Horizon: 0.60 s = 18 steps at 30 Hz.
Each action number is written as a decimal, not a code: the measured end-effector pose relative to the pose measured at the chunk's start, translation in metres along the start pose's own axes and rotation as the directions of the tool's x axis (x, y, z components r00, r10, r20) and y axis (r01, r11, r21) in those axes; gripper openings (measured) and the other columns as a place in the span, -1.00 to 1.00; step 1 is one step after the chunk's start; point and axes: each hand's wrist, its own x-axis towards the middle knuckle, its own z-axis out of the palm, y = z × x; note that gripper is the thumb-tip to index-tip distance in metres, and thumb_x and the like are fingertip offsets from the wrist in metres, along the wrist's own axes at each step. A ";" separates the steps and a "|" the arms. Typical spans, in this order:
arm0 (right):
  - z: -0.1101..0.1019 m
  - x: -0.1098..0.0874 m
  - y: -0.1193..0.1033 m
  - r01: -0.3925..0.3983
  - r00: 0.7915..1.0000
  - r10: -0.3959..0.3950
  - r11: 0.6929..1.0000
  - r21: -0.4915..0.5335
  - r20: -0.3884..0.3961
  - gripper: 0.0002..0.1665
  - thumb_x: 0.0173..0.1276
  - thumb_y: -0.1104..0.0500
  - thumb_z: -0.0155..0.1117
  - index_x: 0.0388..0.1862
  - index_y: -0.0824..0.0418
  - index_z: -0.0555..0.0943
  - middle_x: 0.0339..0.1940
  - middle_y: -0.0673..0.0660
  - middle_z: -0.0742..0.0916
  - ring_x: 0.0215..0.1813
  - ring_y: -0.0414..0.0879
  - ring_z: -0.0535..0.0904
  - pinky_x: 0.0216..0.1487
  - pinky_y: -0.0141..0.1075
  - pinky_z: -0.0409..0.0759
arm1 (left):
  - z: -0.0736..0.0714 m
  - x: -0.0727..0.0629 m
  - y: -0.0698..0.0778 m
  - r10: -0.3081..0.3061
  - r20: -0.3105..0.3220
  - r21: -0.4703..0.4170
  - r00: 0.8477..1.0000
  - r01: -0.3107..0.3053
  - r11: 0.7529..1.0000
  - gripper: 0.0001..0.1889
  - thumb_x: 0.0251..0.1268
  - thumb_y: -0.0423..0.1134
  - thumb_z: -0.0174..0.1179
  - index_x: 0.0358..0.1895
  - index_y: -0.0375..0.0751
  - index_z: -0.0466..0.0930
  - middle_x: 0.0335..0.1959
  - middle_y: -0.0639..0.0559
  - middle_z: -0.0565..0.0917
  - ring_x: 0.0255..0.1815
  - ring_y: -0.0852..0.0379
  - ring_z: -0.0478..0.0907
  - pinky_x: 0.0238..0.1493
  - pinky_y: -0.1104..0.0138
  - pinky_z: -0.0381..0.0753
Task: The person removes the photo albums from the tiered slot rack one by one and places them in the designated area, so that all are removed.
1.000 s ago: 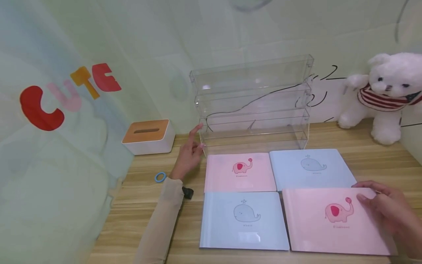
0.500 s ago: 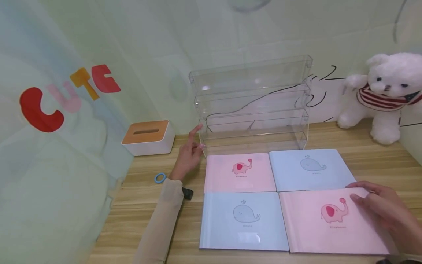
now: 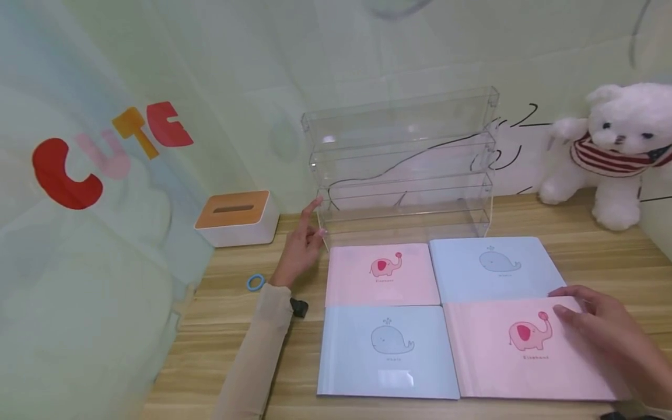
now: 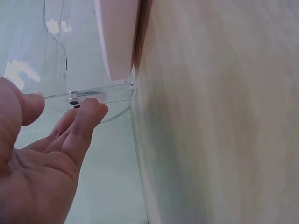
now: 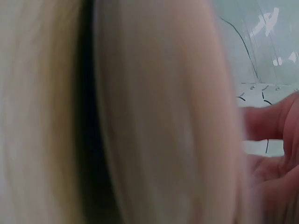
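Note:
My left hand (image 3: 300, 248) touches the left side of a clear, tiered acrylic display rack (image 3: 406, 166), index finger stretched up along it. In the left wrist view, its fingers (image 4: 77, 133) lie nearly straight against the rack's side panel. At the lower right, my right hand (image 3: 611, 326) pinches the right part of a pink elephant book (image 3: 488, 350), thumb over the cover. This book lies beside a blue whale book (image 3: 352, 350). Behind them lie another pink elephant book (image 3: 352, 274) and another blue whale book (image 3: 462, 274), close before the rack. In the right wrist view the held book's edge is blurred.
A white tissue box (image 3: 236, 233) with a wooden lid stands at the back left. A blue ring (image 3: 255, 282) lies near my left forearm on the wooden table (image 3: 210, 332). At the back right sits a white teddy bear (image 3: 616, 146) against the wall.
My right hand has slid the front pink elephant book slightly left, up against the front blue whale book. The left hand stays at the rack.

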 end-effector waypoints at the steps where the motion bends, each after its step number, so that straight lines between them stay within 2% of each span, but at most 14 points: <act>1: 0.000 0.001 0.000 0.020 1.000 -0.020 0.999 -0.033 0.001 -0.33 0.72 -0.05 0.07 0.49 0.45 0.36 0.51 0.77 0.23 0.40 0.70 0.13 0.40 0.63 0.14 | -0.001 0.000 0.000 0.001 -0.001 0.005 1.000 -0.001 1.000 -0.19 0.68 -0.32 0.12 0.71 0.50 -0.01 -0.53 -0.03 0.60 -0.58 0.18 0.30 -0.38 0.27 0.44; 3: 0.001 0.000 -0.001 0.067 0.997 -0.069 0.994 -0.085 -0.016 -0.34 0.71 -0.07 0.10 0.50 0.40 0.36 0.49 0.77 0.26 0.37 0.70 0.18 0.35 0.64 0.19 | -0.003 0.000 -0.001 -0.001 0.000 0.016 1.000 0.001 1.000 -0.20 0.68 -0.30 0.11 0.71 0.51 -0.02 -0.52 -0.02 0.59 -0.58 0.18 0.29 -0.37 0.25 0.45; 4: 0.001 0.000 -0.002 0.092 0.995 -0.096 0.988 -0.122 -0.026 -0.34 0.70 -0.08 0.13 0.49 0.37 0.36 0.42 0.76 0.36 0.30 0.66 0.27 0.31 0.60 0.29 | -0.004 0.000 -0.001 -0.002 0.002 0.021 1.000 0.002 1.000 -0.20 0.69 -0.30 0.11 0.71 0.51 -0.03 -0.51 -0.03 0.61 -0.58 0.16 0.31 -0.36 0.24 0.47; 5: 0.001 0.000 -0.003 0.108 0.993 -0.115 0.981 -0.162 -0.033 -0.33 0.68 -0.09 0.17 0.49 0.35 0.35 0.32 0.73 0.44 0.22 0.60 0.36 0.24 0.53 0.40 | -0.005 -0.001 -0.001 -0.006 0.005 0.022 1.000 0.005 1.000 -0.20 0.69 -0.29 0.11 0.71 0.51 -0.03 -0.48 -0.05 0.63 -0.57 0.13 0.33 -0.34 0.21 0.48; 7: 0.000 0.000 -0.006 0.130 0.989 -0.143 0.962 -0.242 -0.037 -0.28 0.63 -0.10 0.24 0.48 0.34 0.32 0.09 0.61 0.58 0.03 0.44 0.49 0.02 0.25 0.57 | -0.008 -0.003 -0.001 -0.017 0.013 0.026 1.000 0.017 1.000 -0.19 0.68 -0.29 0.12 0.72 0.51 -0.05 -0.38 -0.12 0.72 -0.51 0.06 0.46 -0.28 0.15 0.58; 9: -0.003 0.001 -0.010 0.120 0.990 -0.139 0.938 -0.324 -0.034 -0.17 0.58 -0.17 0.28 0.48 0.37 0.26 -0.10 0.50 0.62 -0.14 0.27 0.53 -0.17 0.03 0.55 | -0.010 -0.004 0.000 -0.025 0.026 0.017 0.999 0.025 1.000 -0.17 0.67 -0.30 0.13 0.72 0.50 -0.06 -0.17 -0.22 0.80 -0.32 -0.03 0.69 -0.14 0.08 0.72; 11: -0.006 0.001 -0.014 0.106 0.991 -0.128 0.916 -0.387 -0.031 -0.06 0.56 -0.25 0.28 0.47 0.44 0.21 -0.19 0.47 0.65 -0.23 0.19 0.57 -0.26 -0.07 0.53 | -0.011 -0.006 0.002 -0.030 0.044 -0.006 0.999 0.030 1.000 -0.14 0.65 -0.32 0.13 0.72 0.50 -0.08 0.04 -0.32 0.79 -0.05 -0.15 0.80 0.03 0.00 0.80; 13: -0.010 0.001 -0.018 0.090 0.993 -0.111 0.900 -0.427 -0.027 0.07 0.53 -0.33 0.26 0.48 0.52 0.16 -0.17 0.52 0.67 -0.25 0.22 0.60 -0.24 0.00 0.60 | -0.013 -0.009 0.005 -0.028 0.061 -0.023 0.998 0.030 0.999 -0.13 0.64 -0.33 0.14 0.72 0.50 -0.10 0.21 -0.39 0.73 0.15 -0.24 0.80 0.14 -0.06 0.80; 15: -0.014 0.001 -0.022 0.081 0.994 -0.106 0.887 -0.455 -0.030 0.19 0.50 -0.41 0.24 0.51 0.57 0.13 -0.06 0.64 0.64 -0.17 0.35 0.60 -0.14 0.21 0.64 | -0.016 -0.013 0.008 -0.012 0.083 -0.019 0.996 0.014 1.000 -0.14 0.64 -0.34 0.14 0.73 0.42 -0.10 0.27 -0.44 0.68 0.18 -0.30 0.79 0.15 -0.08 0.79; 18: -0.016 -0.001 -0.026 0.110 0.987 -0.153 0.866 -0.487 -0.051 0.28 0.46 -0.46 0.26 0.59 0.53 0.07 0.18 0.73 0.50 0.08 0.57 0.47 0.09 0.50 0.51 | -0.021 -0.021 0.014 0.005 0.113 0.031 0.994 -0.009 0.999 -0.19 0.61 -0.35 0.16 0.74 0.24 0.00 0.34 -0.46 0.62 0.18 -0.33 0.77 0.17 -0.11 0.78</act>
